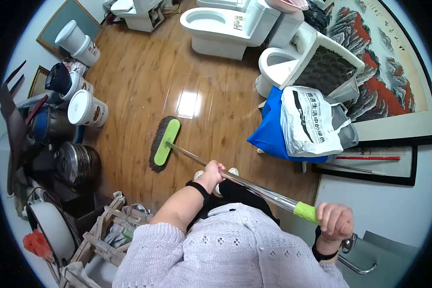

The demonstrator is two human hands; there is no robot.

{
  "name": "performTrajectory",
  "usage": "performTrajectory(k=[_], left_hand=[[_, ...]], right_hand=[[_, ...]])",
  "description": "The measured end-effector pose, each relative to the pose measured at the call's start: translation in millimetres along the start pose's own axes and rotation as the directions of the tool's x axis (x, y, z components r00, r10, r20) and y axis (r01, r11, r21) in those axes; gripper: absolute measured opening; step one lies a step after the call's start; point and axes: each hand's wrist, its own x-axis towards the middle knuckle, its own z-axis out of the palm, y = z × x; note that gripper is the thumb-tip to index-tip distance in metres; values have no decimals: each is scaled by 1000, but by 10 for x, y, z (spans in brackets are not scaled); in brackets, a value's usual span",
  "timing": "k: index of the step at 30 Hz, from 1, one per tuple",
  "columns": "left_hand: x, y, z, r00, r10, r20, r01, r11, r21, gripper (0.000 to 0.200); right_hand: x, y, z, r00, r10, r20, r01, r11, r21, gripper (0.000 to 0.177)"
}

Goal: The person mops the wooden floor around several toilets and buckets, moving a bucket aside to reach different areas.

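Wearing a pale knitted sweater [235, 249], closest to the lens and filling the lower edge, and looking down at a wooden floor [144, 81]. Gripping a broom [187, 154] with both hands. Clenching the left hand [212, 175] around the middle of the shiny metal handle [264, 192], with the fingers wrapping fully over it and a black band [198, 188] sitting on that wrist. Closing the right hand [336, 221] into a fist at the upper end of the handle, just behind the green sleeve [306, 212] and touching it, with a dark strap [324, 253] showing on this wrist too. Resting the green broom head [163, 144], with its dark bristles, on the floor a little ahead and to the left of the white shoes [233, 171], and slanting the handle from there up across the body to the right hand. Standing beside a row of white buckets [87, 110] with lids along the left side, near a dark metal pot [77, 163]. Facing several white toilets [225, 26] at the far end of the floor. Having on the right a blue bag [269, 132] with a white plastic bag [307, 120] lying on top of it, both just beside one of the toilets and near a big framed painting [384, 77] of red and dark mountains leaning at the wall. Having at the lower left a rough wooden frame [105, 230] and, not far from it, a red cloth [36, 242].
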Motion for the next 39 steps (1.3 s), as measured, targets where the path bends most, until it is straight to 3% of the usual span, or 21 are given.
performTrajectory(k=[2,5,7,9,10,11,12,14,16,18,19,21,24,26,29,32,34,36,39], left_hand=[[80,-346,378,1000,12,-5,-12,999,32,4],[5,-921,873,999,-5,36,-2,979,202,7],[16,-1259,1149,989,-112,100,82,961,263,9],[19,-1589,1317,963,-223,153,151,913,380,10],[22,-1709,1371,956,-243,164,141,872,468,11],[86,-1745,1391,959,-264,104,179,846,502,12],[151,-1798,1396,957,-287,40,223,817,532,13],[330,-1776,1324,961,-278,-3,229,784,578,12],[307,-1603,1349,944,-329,-30,288,776,561,11],[391,-1480,1390,936,-351,-25,304,771,560,10],[421,-1406,1427,929,-370,-8,310,766,562,10],[441,-1238,1586,932,-362,-24,312,766,563,9],[451,-842,1852,930,-367,-31,312,737,599,7],[556,-527,1957,968,-251,-9,210,787,580,6],[678,189,2193,981,-190,50,124,795,594,10],[822,1007,2507,981,-119,156,2,802,598,8],[1026,1525,2680,971,-33,235,-115,802,587,8],[985,2024,2918,965,80,251,-216,788,577,9],[1050,2583,3119,929,294,226,-367,821,437,16]], right_hand=[[-244,-222,-190,988,-12,-151,-6,993,-120,34],[-615,-472,-425,897,-174,-406,29,941,-338,30],[-664,-614,-392,719,-270,-641,-99,873,-478,17],[-783,-977,-433,629,-230,-742,-516,591,-620,26],[-807,-1117,-429,626,-231,-744,-515,594,-618,26],[-823,-1240,-417,528,-16,-849,-768,417,-486,27],[-852,-1300,-443,351,161,-923,-931,165,-325,29],[-946,-1272,-608,306,376,-874,-934,-60,-353,29],[-853,-1174,-631,293,514,-806,-955,116,-273,37],[-601,-1109,-628,267,624,-734,-963,158,-217,45],[-522,-1075,-652,263,627,-733,-965,155,-213,45],[-373,-988,-708,359,573,-737,-927,308,-212,51],[22,-795,-711,344,546,-764,-939,195,-284,54],[265,-539,-684,339,555,-759,-941,198,-275,52],[649,-81,-626,287,567,-772,-956,215,-198,47],[1259,406,-596,307,566,-765,-952,190,-242,40],[1658,773,-585,250,566,-785,-952,291,-93,24],[1924,1070,-687,338,592,-732,-934,305,-184,21],[2352,1560,-694,479,637,-604,-878,350,-327,40]])
